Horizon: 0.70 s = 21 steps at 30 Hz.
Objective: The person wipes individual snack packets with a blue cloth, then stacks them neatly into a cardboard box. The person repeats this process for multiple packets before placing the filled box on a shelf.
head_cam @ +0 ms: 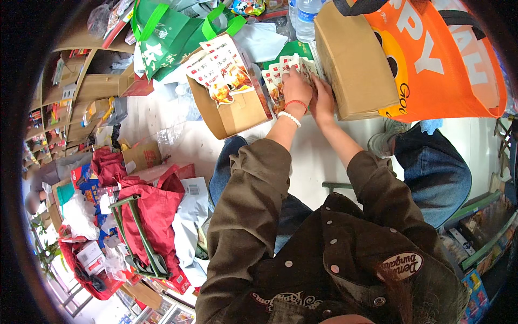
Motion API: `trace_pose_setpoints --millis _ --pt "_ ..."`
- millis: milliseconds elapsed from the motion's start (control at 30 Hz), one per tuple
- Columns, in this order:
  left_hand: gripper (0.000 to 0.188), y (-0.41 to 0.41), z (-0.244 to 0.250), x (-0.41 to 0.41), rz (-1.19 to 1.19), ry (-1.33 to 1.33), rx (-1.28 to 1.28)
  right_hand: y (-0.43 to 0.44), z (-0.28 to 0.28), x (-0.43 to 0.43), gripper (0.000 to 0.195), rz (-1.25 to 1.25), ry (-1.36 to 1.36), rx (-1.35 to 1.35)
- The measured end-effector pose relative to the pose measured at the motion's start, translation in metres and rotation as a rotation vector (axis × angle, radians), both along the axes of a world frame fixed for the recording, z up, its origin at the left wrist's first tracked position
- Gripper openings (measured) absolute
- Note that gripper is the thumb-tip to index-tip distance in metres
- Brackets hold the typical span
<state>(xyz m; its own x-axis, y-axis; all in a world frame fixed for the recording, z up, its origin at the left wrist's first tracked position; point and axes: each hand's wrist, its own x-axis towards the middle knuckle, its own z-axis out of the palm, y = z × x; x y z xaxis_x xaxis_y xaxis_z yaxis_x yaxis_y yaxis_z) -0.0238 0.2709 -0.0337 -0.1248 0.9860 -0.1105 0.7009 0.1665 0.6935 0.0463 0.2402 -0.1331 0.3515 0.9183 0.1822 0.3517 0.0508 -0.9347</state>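
My left hand (298, 90), with a red cord and a white bead bracelet at the wrist, grips printed snack packets (274, 84) standing in a row. Close beside it, my right hand (323, 99) holds the same row from the other side. Some fingertips are hidden among the packets. Left of my hands is an open cardboard carton (230, 121), tilted towards me. More of these packets (221, 75) lie in its far part, while bare cardboard shows at its near end.
A closed brown box (356, 65) and an orange shopping bag (437, 60) stand at right. Behind are a green bag (174, 40) and water bottles (306, 18). At left, a folding stool (141, 239) rests on red bags (153, 202), near wooden shelves (77, 85).
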Motion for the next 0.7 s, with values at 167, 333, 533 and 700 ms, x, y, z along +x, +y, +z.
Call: trace_pose_setpoints --millis 167,333,533,700 --pt "0.039 0.012 -0.059 -0.033 -0.087 0.022 0.03 -0.012 0.033 -0.007 0.047 0.089 -0.115 -0.208" --pt "0.041 0.01 -0.033 -0.018 -0.07 -0.39 -0.127 -0.011 0.047 0.007 0.049 0.101 -0.037 -0.151" --pt "0.034 0.001 -0.004 -0.021 -0.052 -0.357 0.023 -0.031 0.089 0.004 0.042 0.136 0.038 -0.014" --pt "0.028 -0.001 0.046 -0.062 -0.006 -0.445 0.166 -0.023 0.131 -0.018 0.046 0.012 0.198 0.153"
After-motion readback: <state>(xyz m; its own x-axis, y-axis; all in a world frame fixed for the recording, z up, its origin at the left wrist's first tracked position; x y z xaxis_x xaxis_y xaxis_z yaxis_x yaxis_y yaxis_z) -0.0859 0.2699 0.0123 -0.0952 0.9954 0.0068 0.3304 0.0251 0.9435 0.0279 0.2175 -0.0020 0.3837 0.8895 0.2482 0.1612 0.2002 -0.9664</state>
